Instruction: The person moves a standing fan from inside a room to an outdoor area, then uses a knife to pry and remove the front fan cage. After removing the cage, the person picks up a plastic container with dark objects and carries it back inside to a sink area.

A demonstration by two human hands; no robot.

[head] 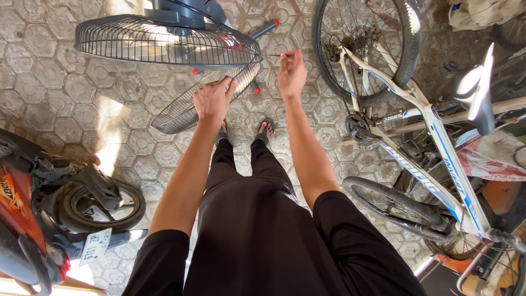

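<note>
Hexagonal paving underfoot: left hand (212, 101) grips loose fan grille (197, 101), right hand (291, 74) pinches thin screwdriver (274, 55); grille could slip and drop.

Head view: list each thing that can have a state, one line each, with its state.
Fan: front grille off, rear cage in place.
Loose grille: tilted, gripped at its rim by the left hand.
Right hand: pinching a thin tool, raised by the fan.
White bicycle: upside down, wheels up.
Red motorbike: parked.
</note>
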